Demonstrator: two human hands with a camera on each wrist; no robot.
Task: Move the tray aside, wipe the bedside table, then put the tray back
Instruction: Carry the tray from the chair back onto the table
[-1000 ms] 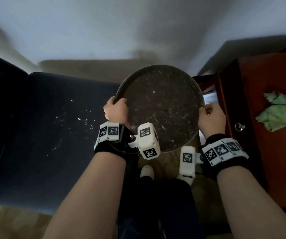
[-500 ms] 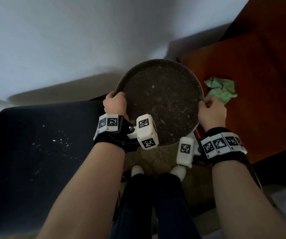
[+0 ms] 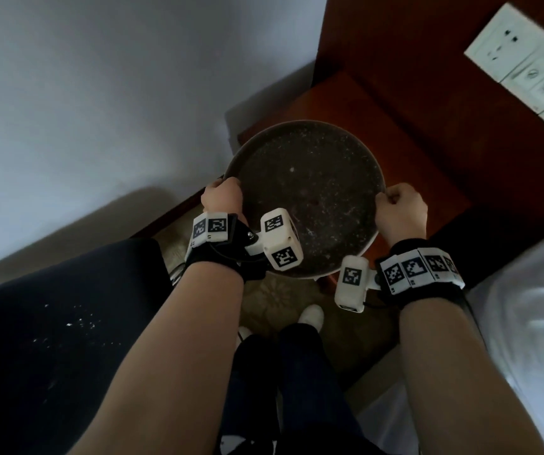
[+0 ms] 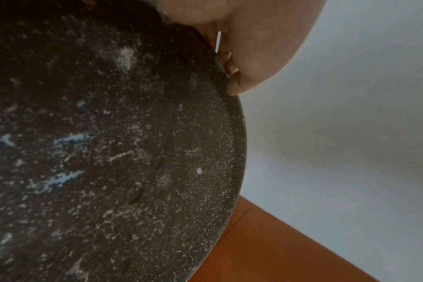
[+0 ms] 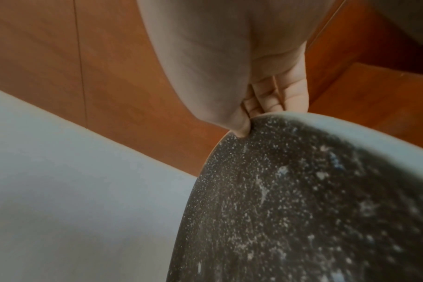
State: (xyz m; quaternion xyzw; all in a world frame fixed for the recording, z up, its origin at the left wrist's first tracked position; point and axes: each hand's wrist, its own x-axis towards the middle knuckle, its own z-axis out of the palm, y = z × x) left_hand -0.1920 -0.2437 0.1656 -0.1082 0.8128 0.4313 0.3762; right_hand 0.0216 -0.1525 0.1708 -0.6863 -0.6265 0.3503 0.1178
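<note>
A round dark speckled tray (image 3: 306,192) with a pale rim hangs over the near left part of the reddish wooden bedside table (image 3: 405,152). My left hand (image 3: 221,192) grips its left rim and my right hand (image 3: 398,205) grips its right rim. In the left wrist view the thumb of the left hand (image 4: 242,84) lies on the rim of the tray (image 4: 133,152). Seen from the right wrist, the right hand (image 5: 242,122) pinches the rim of the tray (image 5: 302,209), thumb on top and fingers under it. No cloth is in view.
A dark blue seat (image 3: 50,339) with white specks lies at the lower left. A white bed (image 3: 526,323) is at the right. A white switch panel (image 3: 533,60) sits on the wooden headboard. The wall (image 3: 116,93) is behind. My legs and feet (image 3: 310,316) stand below the tray.
Both hands have carried the tray to the right, from beside the dark seat to over the bedside table. The green cloth seen on the table earlier is out of sight now.
</note>
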